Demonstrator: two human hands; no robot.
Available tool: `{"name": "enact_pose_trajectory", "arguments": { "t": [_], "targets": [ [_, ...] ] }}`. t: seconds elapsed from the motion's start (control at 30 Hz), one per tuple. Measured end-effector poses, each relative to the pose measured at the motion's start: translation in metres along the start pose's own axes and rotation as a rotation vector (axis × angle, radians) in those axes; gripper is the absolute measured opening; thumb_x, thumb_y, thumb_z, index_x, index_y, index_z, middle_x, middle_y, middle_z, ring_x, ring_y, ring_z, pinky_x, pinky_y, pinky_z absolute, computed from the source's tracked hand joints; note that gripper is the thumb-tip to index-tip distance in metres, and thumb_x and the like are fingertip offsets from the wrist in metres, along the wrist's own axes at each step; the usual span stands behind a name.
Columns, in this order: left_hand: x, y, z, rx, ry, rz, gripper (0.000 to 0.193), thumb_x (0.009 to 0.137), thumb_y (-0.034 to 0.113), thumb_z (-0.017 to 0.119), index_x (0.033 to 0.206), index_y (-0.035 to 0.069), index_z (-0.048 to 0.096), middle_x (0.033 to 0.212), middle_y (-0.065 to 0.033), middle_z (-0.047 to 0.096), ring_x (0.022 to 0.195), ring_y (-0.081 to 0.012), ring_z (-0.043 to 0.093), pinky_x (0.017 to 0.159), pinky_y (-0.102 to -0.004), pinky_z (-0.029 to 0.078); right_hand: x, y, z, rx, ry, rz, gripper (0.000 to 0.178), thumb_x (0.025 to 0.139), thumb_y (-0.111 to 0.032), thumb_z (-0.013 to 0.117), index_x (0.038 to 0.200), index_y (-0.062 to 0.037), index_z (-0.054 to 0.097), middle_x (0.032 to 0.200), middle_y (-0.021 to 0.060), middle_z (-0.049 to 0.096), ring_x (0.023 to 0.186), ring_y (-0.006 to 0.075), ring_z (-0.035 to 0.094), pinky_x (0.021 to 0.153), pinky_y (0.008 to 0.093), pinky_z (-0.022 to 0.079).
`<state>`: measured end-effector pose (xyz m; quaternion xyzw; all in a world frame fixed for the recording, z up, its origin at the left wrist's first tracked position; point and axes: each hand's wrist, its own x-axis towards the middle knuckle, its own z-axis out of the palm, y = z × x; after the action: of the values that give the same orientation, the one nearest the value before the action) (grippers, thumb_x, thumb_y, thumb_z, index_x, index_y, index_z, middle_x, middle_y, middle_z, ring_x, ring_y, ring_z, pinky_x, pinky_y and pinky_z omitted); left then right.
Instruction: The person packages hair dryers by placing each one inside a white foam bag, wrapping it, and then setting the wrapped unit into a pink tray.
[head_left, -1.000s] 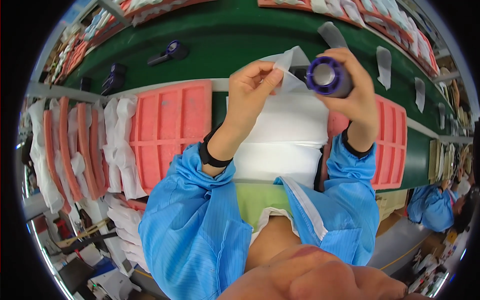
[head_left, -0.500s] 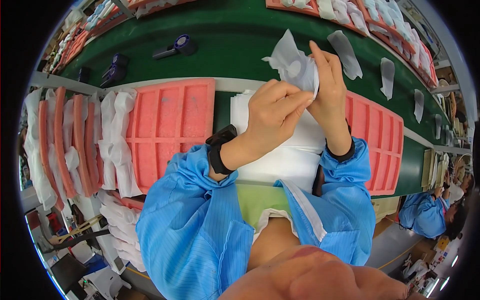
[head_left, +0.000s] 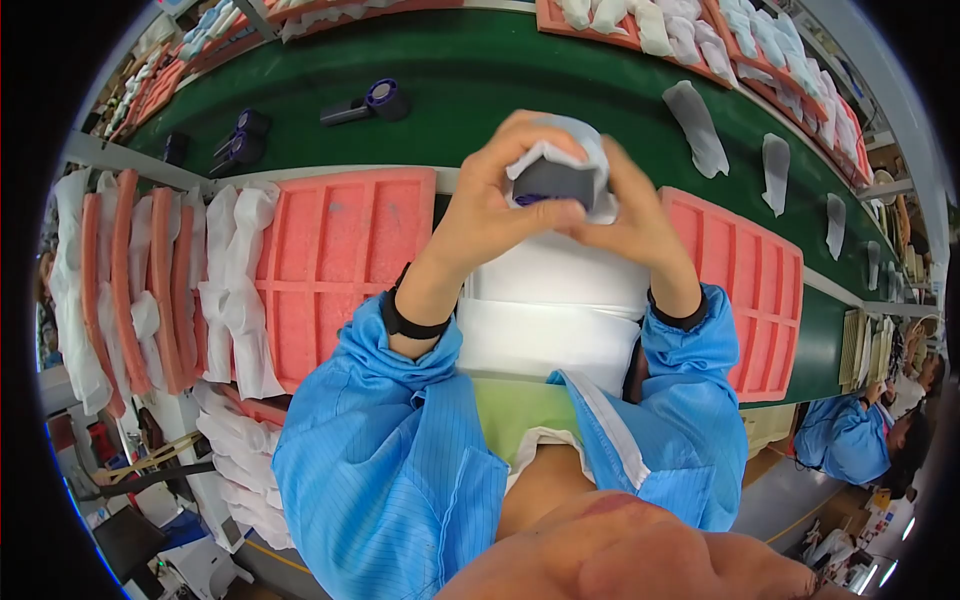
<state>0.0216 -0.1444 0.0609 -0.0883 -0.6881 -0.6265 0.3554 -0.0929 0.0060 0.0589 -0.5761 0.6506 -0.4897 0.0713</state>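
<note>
Between both hands, above the stack of white sheets, I hold a grey and purple hair dryer [head_left: 553, 183] partly wrapped in a thin white bag [head_left: 572, 130]. Its dark end shows through the bag's mouth, facing me. My left hand [head_left: 497, 192] is closed round the left side, with the thumb along the lower edge. My right hand [head_left: 632, 208] grips the right side, its upper fingers blurred by motion. Under the hands lies the pile of white foam sheets or bags [head_left: 550, 330]. How far the bag covers the dryer's far side is hidden.
Unwrapped grey-purple dryers [head_left: 382, 100] lie on the green belt [head_left: 450, 60] at left; white-wrapped pieces [head_left: 697, 130] lie at right. Pink foam trays [head_left: 345, 250] flank the sheets. Filled trays [head_left: 690, 40] stand across the belt. Another person in blue [head_left: 850, 435] is at far right.
The wrapped dryer has turned so its dark open end faces me. Both hands have shifted from pinching the bag's edge to gripping its two sides. Pieces on the belt have moved slightly rightward.
</note>
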Motion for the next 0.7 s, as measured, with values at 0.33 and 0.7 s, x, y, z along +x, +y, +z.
{"name": "enact_pose_trajectory", "arguments": {
  "t": [0.33,0.7],
  "targets": [
    [-0.007,-0.007,0.021,0.315,0.363,0.18,0.033,0.066,0.014,0.082,0.093,0.008,0.064,0.113,-0.0089,0.051,0.106,-0.0226,0.05,0.086,-0.0335,0.043,-0.002,0.001,0.008,-0.643,0.218,0.162,0.034,0.074,-0.005,0.069,0.104,-0.0013,0.053,0.087,0.0178,0.063,0.082,0.0386,0.062,0.066,0.038,0.051],
    [0.014,-0.019,-0.014,0.094,0.367,-0.111,0.013,0.074,0.008,0.076,0.081,0.007,0.066,0.107,-0.0085,0.054,0.089,-0.0183,0.056,0.076,-0.0261,0.044,-0.008,0.006,-0.012,0.13,0.04,0.134,0.034,0.078,-0.01,0.072,0.106,0.0,0.056,0.092,0.0094,0.065,0.08,0.02,0.063,0.069,0.0318,0.049]
  ]
}}
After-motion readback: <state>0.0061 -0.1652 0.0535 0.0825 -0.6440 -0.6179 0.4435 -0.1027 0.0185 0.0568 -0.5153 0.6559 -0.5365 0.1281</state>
